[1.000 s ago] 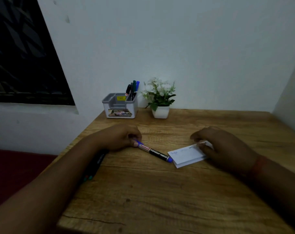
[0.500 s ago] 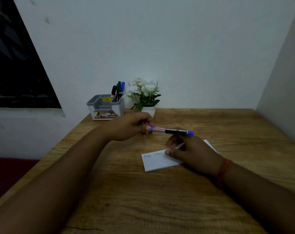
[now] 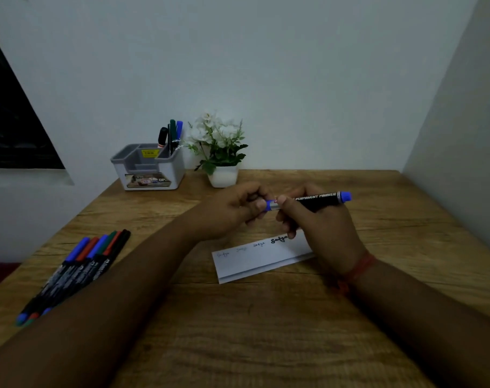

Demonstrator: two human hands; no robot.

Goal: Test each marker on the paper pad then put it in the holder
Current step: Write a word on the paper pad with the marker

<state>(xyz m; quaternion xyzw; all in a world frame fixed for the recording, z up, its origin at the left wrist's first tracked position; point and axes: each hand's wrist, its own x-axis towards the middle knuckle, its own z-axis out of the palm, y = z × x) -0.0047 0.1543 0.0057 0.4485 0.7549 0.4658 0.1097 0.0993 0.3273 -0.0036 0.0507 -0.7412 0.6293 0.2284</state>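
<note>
Head view: marker [image 3: 316,201] held between both hands — cap end seemingly in left fingers [image 3: 259,205].

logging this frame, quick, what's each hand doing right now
Left hand: pinches the blue cap end of the black permanent marker.
Right hand: grips that marker's black barrel.

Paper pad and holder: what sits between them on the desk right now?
In the head view, both hands, left hand and right hand, grip the blue marker above the stretch between the paper pad and the holder; the potted plant stands just right of it.
</note>
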